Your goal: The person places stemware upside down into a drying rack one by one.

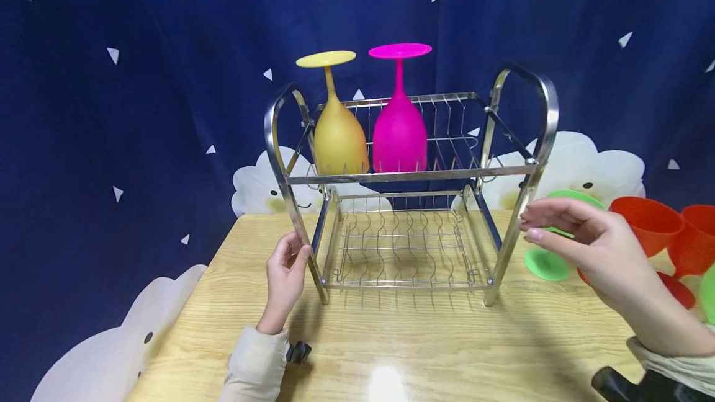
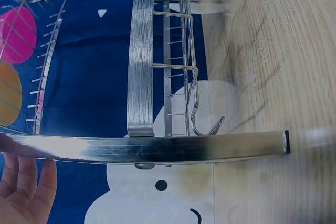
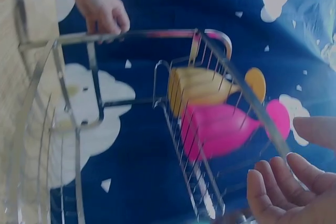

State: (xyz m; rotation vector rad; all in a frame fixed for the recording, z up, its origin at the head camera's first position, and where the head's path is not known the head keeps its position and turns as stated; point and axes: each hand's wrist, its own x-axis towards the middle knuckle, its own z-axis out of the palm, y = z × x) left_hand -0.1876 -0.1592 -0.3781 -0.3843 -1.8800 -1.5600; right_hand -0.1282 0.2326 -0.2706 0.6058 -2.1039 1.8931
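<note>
A metal two-tier dish rack (image 1: 410, 175) stands on the wooden table. On its upper tier, a yellow goblet (image 1: 339, 138) and a magenta goblet (image 1: 400, 135) sit upside down, side by side, bases up. My left hand (image 1: 287, 275) holds the rack's left front leg between thumb and fingers; in the left wrist view its fingertips meet the metal bar (image 2: 94, 148). By the right front leg is my right hand (image 1: 598, 253), thumb and fingers apart, with nothing between them. In the right wrist view, that hand's fingers (image 3: 278, 187) are loosely bent beside the rack's upper end.
Red goblets (image 1: 648, 222) and a green goblet (image 1: 547, 264) stand on the table at the right, partly behind my right hand. The rack's lower tier (image 1: 404, 247) has wire dividers. A dark blue curtain (image 1: 139, 110) with white clouds hangs behind the table.
</note>
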